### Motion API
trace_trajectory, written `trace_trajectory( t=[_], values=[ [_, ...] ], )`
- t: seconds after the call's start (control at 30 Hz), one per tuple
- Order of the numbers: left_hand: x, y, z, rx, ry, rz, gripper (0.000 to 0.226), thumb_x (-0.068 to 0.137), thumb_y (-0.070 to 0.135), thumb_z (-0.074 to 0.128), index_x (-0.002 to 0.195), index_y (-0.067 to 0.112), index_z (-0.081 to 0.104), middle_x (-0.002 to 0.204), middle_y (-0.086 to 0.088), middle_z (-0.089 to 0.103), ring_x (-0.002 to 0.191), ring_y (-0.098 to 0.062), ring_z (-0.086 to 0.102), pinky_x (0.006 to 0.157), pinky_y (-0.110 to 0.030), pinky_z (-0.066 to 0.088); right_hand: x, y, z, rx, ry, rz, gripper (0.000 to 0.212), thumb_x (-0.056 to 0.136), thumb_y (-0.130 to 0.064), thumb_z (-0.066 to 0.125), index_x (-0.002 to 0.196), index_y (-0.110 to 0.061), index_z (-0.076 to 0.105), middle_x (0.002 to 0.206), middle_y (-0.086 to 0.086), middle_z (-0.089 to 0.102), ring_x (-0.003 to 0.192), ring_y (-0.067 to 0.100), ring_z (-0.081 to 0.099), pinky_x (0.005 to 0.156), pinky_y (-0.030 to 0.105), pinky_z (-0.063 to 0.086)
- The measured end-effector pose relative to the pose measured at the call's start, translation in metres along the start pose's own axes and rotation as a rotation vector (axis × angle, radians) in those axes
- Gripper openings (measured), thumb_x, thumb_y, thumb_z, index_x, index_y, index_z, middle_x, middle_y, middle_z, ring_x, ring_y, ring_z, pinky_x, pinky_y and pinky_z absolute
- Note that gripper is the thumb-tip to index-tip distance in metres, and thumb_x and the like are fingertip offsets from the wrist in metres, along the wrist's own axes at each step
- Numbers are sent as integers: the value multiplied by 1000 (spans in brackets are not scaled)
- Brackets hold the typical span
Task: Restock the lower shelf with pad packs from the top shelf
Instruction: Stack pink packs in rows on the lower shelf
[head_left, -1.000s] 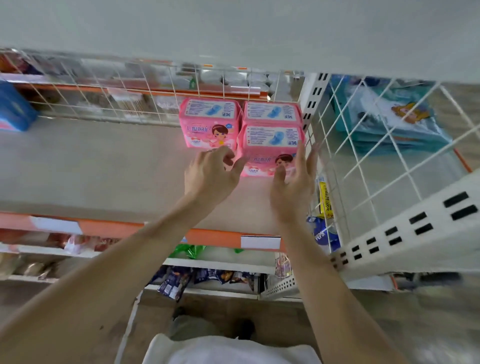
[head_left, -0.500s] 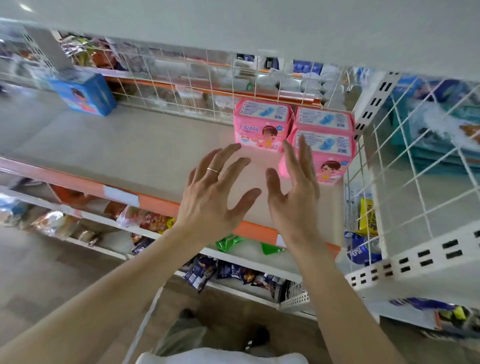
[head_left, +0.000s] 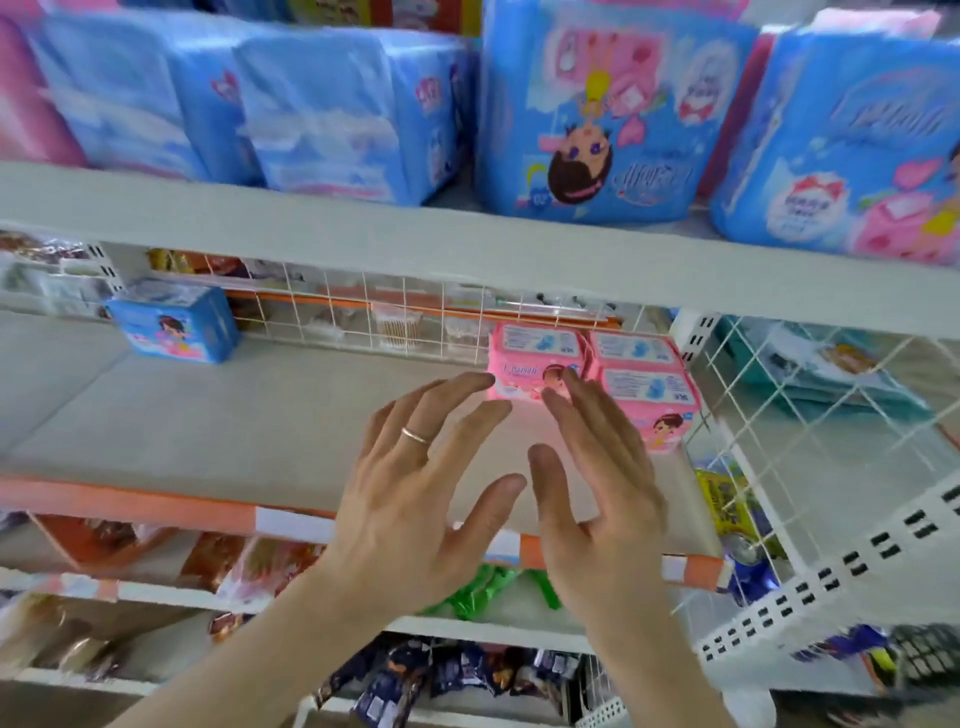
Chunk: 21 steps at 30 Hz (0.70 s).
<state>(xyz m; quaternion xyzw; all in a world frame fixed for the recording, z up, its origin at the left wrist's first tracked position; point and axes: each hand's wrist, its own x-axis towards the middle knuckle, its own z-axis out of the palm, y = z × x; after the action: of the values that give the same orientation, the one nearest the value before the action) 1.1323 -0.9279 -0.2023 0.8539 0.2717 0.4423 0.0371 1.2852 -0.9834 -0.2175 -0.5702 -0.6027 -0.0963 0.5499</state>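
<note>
Three pink pad packs (head_left: 641, 382) sit together at the right end of the lower shelf (head_left: 218, 431), against the wire divider. My left hand (head_left: 415, 493) and my right hand (head_left: 597, 483) hover side by side in front of that shelf with fingers spread, holding nothing. The right fingertips overlap the left pink pack in the view. A ring shows on my left hand. Large blue pad packs (head_left: 592, 109) stand in a row on the top shelf (head_left: 467, 254) above. A single small blue pad pack (head_left: 174, 327) sits at the lower shelf's back left.
A white wire divider (head_left: 779, 415) closes the shelf's right side, with teal packs behind it. A wire back panel (head_left: 405, 317) runs along the rear. Snack bags (head_left: 249, 561) fill the shelves below. The orange price rail (head_left: 130, 506) marks the front edge.
Both hands let go of the pink packs and drew back toward me with fingers spread. My view tilted upward, bringing the top shelf's blue packs into sight.
</note>
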Motion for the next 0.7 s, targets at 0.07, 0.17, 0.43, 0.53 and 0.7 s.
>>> trace_trajectory(
  t=[0.07, 0.17, 0.43, 0.53, 0.7],
  values=[
    [3, -6, -30, -18, 39, 34, 42, 100, 40, 47, 131, 12, 57, 140, -6, 53, 124, -25, 54, 98, -42, 45, 5, -24, 8, -30, 54, -56, 37, 97, -25, 56, 131, -11, 60, 140, 4, 59, 136, 26, 50, 107, 53, 44],
    [9, -10, -71, -67, 68, 72, 40, 99, 37, 48, 133, 17, 52, 142, -5, 51, 127, -25, 53, 98, -45, 47, 18, -57, 12, -108, 134, -119, 38, 95, -23, 59, 129, -5, 62, 140, 4, 58, 135, 23, 51, 108, 48, 44],
    [40, -15, -134, -55, 167, 177, 44, 96, 41, 51, 130, 14, 60, 141, -5, 53, 124, -28, 56, 96, -51, 45, 58, -125, 3, -307, 49, -133, 57, 92, -39, 55, 139, -9, 53, 147, 6, 52, 140, 25, 44, 108, 54, 42],
    [52, -15, -143, -81, 170, 187, 44, 94, 42, 53, 129, 16, 61, 142, -3, 53, 123, -27, 56, 96, -50, 45, 73, -138, -6, -358, 31, -164, 60, 91, -40, 54, 140, -5, 52, 148, 8, 50, 141, 27, 43, 107, 55, 41],
    [66, -17, -148, -84, 175, 178, 44, 93, 42, 55, 127, 14, 63, 141, -3, 53, 121, -26, 57, 95, -49, 46, 111, -145, -24, -450, 30, -197, 66, 90, -42, 61, 146, -9, 47, 151, 5, 47, 143, 26, 39, 111, 54, 39]
  ],
)
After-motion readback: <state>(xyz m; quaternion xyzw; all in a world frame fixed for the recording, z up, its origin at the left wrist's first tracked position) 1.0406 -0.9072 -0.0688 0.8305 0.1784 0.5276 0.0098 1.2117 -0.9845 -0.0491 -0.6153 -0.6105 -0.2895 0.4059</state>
